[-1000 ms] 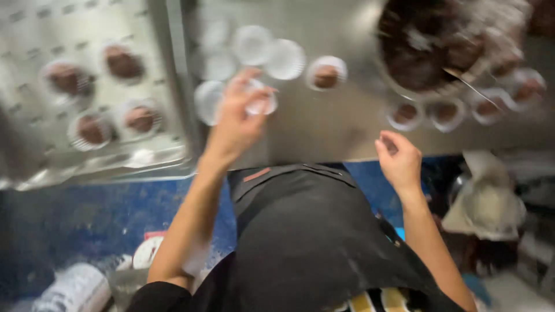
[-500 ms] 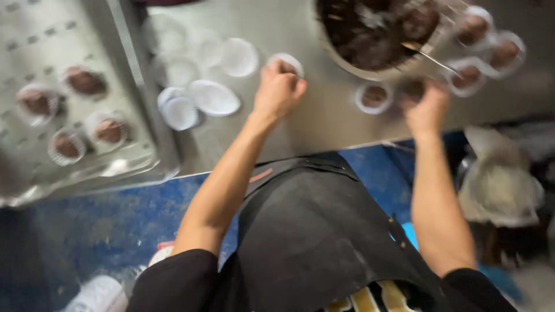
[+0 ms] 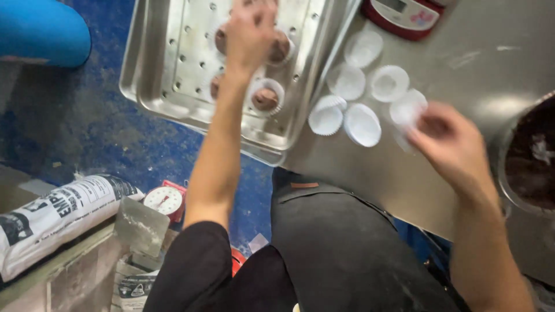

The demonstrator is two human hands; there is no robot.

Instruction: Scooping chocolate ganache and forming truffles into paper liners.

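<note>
My left hand point(image 3: 250, 36) reaches out over a perforated steel tray point(image 3: 167, 86), its back towards me and blurred. It covers the spot among several brown-filled paper cups point(image 3: 266, 98), and whether it holds one is hidden. My right hand point(image 3: 454, 144) is over the steel table point(image 3: 462, 52), with its fingertips pinched on the edge of an empty white paper cup point(image 3: 407, 108). More empty white cups point(image 3: 362, 124) lie in a loose group just left of that hand.
A metal bowl of dark batter point(image 3: 532, 156) sits at the right edge. A red-and-white scale point(image 3: 404, 17) stands at the table's far side. Below lie the blue floor point(image 3: 87, 138), a printed sack point(image 3: 58, 208), a red dial scale point(image 3: 165, 199) and a blue rounded object point(image 3: 40, 29).
My left hand has swung from the filled cup on the table over to the tray. My right hand has left the cups by the bowl and come to the empty white cups.
</note>
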